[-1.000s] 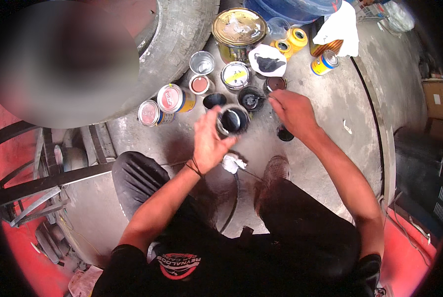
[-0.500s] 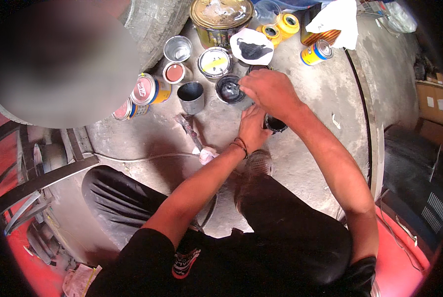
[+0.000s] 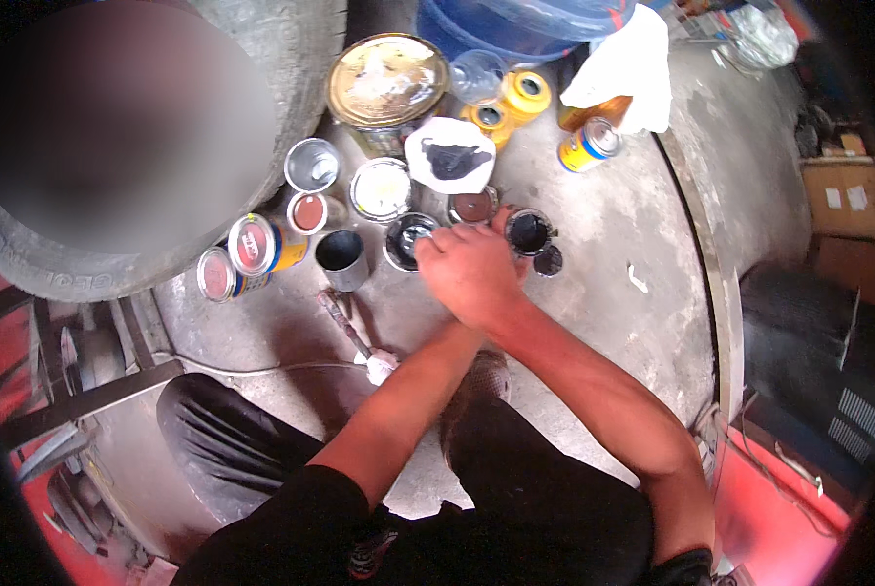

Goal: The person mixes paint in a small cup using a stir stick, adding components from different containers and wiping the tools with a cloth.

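My left arm passes beneath my right wrist. Most of my left hand is hidden, but its fingers show around a small can of black paint. In front of that can, my right hand is closed, knuckles up, with its fingertips at the right rim of a tub of black paint. Whatever those fingertips grip is hidden. Just beyond the hands stands an open can with brown-red contents. A small round black piece lies beside the left-hand can.
Left of the tub stand a grey cup, a clear cup and several paint cans. A large gold-lidded tin is farther back, near a tire. A dark-handled tool lies on the floor.
The view has tilted, so the scene sits lower and farther left. My left hand has carried the can forward and right. My right hand stays by the tub, now crossing over my left wrist.
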`<state>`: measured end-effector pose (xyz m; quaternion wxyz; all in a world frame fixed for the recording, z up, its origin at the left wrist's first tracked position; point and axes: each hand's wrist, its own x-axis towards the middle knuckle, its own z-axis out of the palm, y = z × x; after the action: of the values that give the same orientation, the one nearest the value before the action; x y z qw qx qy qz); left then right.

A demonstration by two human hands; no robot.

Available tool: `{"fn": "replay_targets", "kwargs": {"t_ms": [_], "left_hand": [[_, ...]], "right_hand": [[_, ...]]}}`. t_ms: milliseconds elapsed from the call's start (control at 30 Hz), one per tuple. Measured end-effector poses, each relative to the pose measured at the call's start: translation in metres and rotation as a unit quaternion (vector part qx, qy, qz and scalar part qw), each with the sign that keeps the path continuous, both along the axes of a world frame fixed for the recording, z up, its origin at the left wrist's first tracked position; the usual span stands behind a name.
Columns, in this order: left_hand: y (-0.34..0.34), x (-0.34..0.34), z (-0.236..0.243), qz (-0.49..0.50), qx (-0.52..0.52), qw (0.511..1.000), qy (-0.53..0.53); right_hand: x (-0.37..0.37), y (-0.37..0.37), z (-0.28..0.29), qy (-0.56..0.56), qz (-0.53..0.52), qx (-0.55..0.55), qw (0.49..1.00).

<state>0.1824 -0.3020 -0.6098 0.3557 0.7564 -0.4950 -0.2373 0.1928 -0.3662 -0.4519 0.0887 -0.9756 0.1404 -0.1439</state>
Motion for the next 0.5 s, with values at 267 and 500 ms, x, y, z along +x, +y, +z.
{"fn": "replay_targets", "kwargs": {"t_ms": [267, 500], "left_hand": [[0.001, -0.01, 0.016, -0.003, 0.014, 0.999, 0.036], [0.038, 0.008, 0.058, 0.044, 0.022, 0.991, 0.124]], "right_hand": [[-0.004, -0.015, -0.005, -0.007, -0.116, 0.199, 0.973], [0.008, -0.015, -0.015, 0.008, -0.124, 0.209, 0.97]]}}
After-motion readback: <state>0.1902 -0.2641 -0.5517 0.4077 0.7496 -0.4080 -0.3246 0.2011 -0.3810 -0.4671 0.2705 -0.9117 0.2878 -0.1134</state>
